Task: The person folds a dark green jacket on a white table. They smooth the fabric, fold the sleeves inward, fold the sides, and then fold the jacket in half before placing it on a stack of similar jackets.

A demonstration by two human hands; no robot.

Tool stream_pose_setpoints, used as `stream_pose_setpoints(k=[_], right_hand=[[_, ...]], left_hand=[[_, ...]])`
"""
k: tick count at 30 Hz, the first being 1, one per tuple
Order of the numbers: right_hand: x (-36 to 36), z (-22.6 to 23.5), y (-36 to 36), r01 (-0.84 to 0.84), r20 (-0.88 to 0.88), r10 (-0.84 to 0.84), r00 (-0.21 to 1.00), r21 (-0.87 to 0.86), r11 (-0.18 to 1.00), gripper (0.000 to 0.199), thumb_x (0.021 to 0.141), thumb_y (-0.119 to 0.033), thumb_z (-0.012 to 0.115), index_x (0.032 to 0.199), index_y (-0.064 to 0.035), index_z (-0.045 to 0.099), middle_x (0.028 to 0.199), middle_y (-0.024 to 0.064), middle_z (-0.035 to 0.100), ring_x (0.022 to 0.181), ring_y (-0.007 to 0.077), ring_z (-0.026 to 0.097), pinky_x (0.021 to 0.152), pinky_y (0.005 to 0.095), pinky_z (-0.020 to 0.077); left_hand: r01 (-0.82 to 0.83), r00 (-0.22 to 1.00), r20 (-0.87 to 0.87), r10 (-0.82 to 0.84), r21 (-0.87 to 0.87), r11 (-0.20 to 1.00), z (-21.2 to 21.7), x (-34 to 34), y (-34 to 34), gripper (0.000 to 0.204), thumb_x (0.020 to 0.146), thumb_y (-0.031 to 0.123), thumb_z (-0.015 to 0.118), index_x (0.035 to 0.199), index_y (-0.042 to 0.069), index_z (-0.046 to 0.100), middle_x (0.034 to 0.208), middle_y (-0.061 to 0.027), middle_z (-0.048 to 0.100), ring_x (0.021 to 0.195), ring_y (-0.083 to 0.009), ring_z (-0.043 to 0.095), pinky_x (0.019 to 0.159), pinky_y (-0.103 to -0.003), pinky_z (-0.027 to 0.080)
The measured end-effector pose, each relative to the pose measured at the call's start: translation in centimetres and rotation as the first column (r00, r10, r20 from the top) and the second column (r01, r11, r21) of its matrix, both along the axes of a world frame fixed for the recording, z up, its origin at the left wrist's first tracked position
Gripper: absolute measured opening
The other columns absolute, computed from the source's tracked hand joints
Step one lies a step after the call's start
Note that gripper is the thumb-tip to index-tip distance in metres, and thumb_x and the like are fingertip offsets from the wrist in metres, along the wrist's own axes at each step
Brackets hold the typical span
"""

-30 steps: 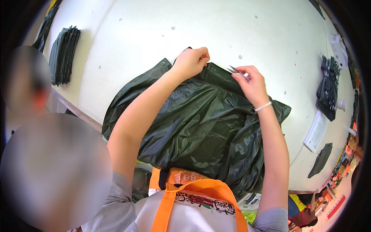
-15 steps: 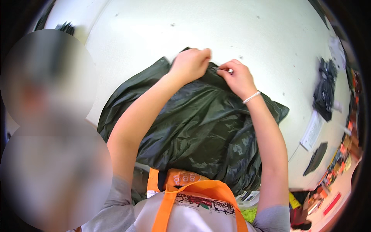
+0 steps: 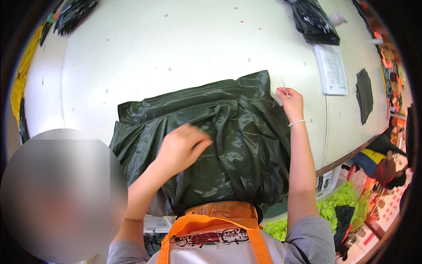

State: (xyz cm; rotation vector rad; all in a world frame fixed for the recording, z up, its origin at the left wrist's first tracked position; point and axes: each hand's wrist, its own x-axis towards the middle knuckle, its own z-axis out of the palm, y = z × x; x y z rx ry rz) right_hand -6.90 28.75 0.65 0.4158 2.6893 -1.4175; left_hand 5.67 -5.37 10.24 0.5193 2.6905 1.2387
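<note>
A glossy dark-green garment (image 3: 237, 141) lies spread on a white worktable (image 3: 198, 44). L hand (image 3: 181, 147), blurred, is over its middle w/ thumb apart from fingers; contact unclear. R hand (image 3: 292, 105), just beside its R edge, pinches small metal snips (image 3: 288, 95) btwn thumb & fingers.

Glossy dark-green fabric (image 3: 239, 141), wrinkled, spread out

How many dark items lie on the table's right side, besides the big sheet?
2: a gathered bundle at upper right and a flat piece near the right edge; others may be hidden.
</note>
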Motion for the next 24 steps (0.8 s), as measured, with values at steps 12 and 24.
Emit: stream_pose_setpoints(k=[12,24], right_hand=[[2.1,-2.7,0.7,0.019,-0.088,-0.041,0.995,-0.241,0.970,0.021,0.078,-0.017,0.071,0.090,-0.0001,0.067,0.078,0.0090,0.064,0.069,0.0151,0.059,0.066,0.0278,0.0475],[2.8,-0.5,1.5,-0.262,-0.200,0.296,0.934,0.179,0.948,0.019,0.083,-0.020,0.065,0.095,-0.0078,0.057,0.089,0.0079,0.060,0.076,0.0242,0.062,0.063,0.0343,0.0492]], left_hand=[[0.093,0.980,-0.145,-0.138,-0.278,0.956,-9.8,-15.1,17.2,0.012,0.075,0.009,0.063,0.086,0.006,0.065,0.089,-0.0082,0.061,0.091,-0.0282,0.056,0.078,-0.037,0.048],[-0.133,0.986,0.088,0.140,-0.080,0.988,-9.6,-16.7,16.7,0.008,0.088,0.010,0.054,0.092,0.003,0.056,0.077,-0.0119,0.067,0.073,-0.0238,0.065,0.067,-0.032,0.049]])
